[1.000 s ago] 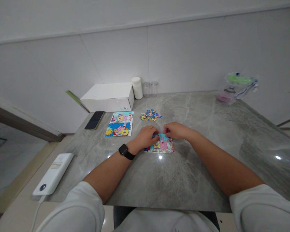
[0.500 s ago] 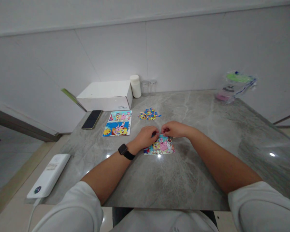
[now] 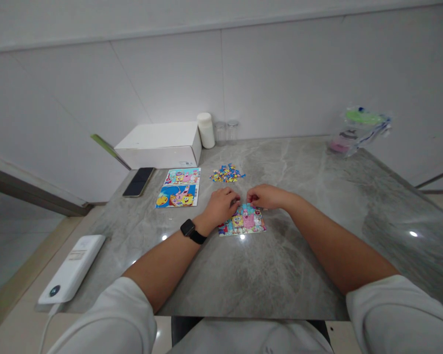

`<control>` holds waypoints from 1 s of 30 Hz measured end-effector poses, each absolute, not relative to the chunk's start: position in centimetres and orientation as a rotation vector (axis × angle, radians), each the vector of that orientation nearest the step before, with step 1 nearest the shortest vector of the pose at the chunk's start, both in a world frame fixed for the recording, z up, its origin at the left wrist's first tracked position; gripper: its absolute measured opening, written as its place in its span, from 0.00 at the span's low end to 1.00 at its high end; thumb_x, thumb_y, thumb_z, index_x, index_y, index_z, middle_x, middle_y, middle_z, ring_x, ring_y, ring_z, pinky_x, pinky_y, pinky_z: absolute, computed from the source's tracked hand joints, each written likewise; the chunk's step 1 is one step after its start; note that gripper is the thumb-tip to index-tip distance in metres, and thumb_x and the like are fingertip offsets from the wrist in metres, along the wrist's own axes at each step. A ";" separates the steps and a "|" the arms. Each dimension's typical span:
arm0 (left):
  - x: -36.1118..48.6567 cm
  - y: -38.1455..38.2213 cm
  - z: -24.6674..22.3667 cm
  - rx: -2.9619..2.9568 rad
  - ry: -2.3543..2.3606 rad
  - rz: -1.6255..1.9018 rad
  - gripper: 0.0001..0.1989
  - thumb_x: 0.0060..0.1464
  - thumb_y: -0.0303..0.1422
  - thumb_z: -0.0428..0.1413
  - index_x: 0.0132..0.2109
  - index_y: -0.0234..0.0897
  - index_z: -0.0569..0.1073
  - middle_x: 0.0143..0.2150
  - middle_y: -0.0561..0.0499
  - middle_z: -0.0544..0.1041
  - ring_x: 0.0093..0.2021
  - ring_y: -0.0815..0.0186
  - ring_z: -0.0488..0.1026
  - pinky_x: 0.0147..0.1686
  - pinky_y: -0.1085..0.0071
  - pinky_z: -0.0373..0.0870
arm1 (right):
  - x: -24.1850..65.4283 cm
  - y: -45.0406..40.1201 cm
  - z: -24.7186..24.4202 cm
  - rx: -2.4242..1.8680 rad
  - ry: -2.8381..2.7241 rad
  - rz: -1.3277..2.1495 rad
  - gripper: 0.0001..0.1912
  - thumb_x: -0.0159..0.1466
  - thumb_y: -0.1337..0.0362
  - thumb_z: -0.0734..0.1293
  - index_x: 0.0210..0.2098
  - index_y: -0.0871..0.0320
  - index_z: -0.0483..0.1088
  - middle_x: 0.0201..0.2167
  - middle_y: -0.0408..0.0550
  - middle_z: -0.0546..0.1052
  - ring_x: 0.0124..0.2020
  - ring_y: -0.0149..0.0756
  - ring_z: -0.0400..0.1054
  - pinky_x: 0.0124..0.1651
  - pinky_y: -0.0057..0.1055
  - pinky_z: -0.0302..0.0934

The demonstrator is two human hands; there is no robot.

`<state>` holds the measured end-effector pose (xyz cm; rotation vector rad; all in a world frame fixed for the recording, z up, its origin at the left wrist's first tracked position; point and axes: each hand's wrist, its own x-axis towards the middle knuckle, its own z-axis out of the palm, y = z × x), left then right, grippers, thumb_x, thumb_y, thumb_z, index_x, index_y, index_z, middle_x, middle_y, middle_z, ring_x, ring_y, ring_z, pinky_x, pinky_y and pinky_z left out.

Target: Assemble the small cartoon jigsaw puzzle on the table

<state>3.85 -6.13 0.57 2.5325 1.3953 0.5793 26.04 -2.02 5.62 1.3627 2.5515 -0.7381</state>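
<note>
A small, partly assembled cartoon jigsaw puzzle (image 3: 248, 222) lies on the grey marbled table in front of me. My left hand (image 3: 221, 205), with a black watch on its wrist, rests over the puzzle's upper left part. Its fingers are bent, with a gap between thumb and forefinger and nothing visible in it. At the upper edge of the puzzle, my right hand (image 3: 264, 196) has its thumb and fingertips pinched together on a puzzle piece, mostly hidden by the fingers. Beyond both hands is a pile of loose puzzle pieces (image 3: 227, 173), blue, yellow and pink.
Left of the pile lies a printed picture sheet (image 3: 177, 196), with a phone (image 3: 139, 182) beside it. A white box (image 3: 158, 142), a white bottle (image 3: 205, 131) and two clear glasses (image 3: 232, 132) stand against the wall. A power bank (image 3: 74, 268) lies near left; a plastic bag (image 3: 360, 130) far right.
My left hand has shifted slightly left and away from the right one, widening the gap and uncovering more of the puzzle. My right hand stays almost where it was at the upper edge.
</note>
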 end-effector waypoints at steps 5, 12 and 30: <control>3.7 -5.8 0.9 2.514 1.383 0.566 0.10 0.67 0.32 0.57 0.48 0.38 0.82 0.45 0.45 0.80 0.47 0.57 0.76 0.51 0.60 0.73 | 26.1 -2.1 6.0 1.343 2.559 -0.711 0.12 0.65 0.70 0.69 0.46 0.56 0.82 0.39 0.47 0.84 0.38 0.35 0.75 0.38 0.25 0.59; 3.5 -5.8 1.3 2.531 1.392 0.535 0.07 0.66 0.31 0.58 0.45 0.37 0.81 0.44 0.44 0.79 0.46 0.57 0.75 0.50 0.61 0.72 | 26.1 -2.3 6.4 1.318 2.556 -0.722 0.13 0.64 0.69 0.69 0.46 0.56 0.82 0.39 0.46 0.85 0.38 0.35 0.76 0.38 0.26 0.59; 4.9 -7.0 1.2 2.482 1.308 0.667 0.08 0.65 0.40 0.61 0.45 0.44 0.83 0.49 0.48 0.80 0.50 0.57 0.75 0.54 0.58 0.71 | 26.3 -2.1 6.0 1.339 2.567 -0.979 0.07 0.61 0.68 0.69 0.39 0.56 0.78 0.32 0.43 0.81 0.32 0.33 0.72 0.35 0.26 0.58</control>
